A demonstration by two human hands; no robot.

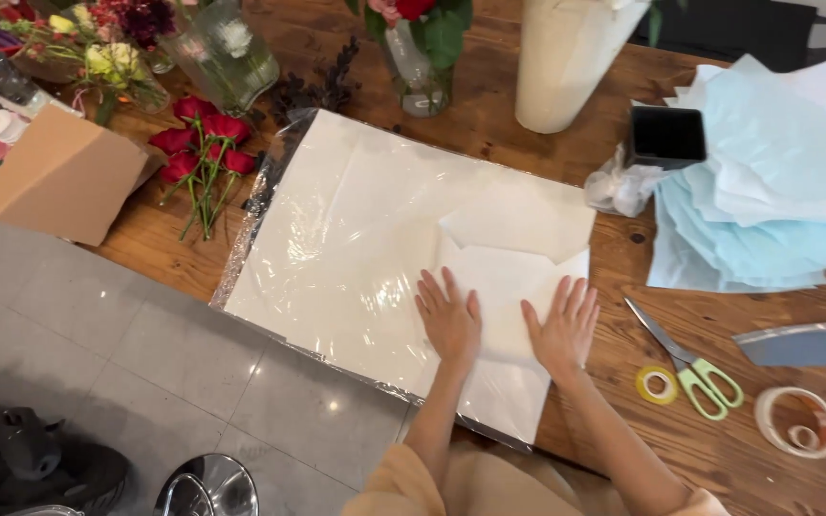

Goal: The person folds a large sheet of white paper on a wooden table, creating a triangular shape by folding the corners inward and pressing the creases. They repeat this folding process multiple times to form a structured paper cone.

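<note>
i see my left hand and right hand spread flat, fingers wide, gripping nothing, pressing a folded white paper onto clear wrap at the table's near edge; scissors lie just right.

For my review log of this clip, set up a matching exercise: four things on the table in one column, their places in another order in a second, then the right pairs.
Things:
1. red flowers
2. scissors
3. light blue paper stack
4. both hands, left hand and right hand

Places:
A. far right of the table, beside a small black box
B. flat on the folded white sheet
C. left of the big white sheet, by a cardboard box
D. right of the hands, next to a small yellow tape roll

Pairs: 1-C, 2-D, 3-A, 4-B
</note>
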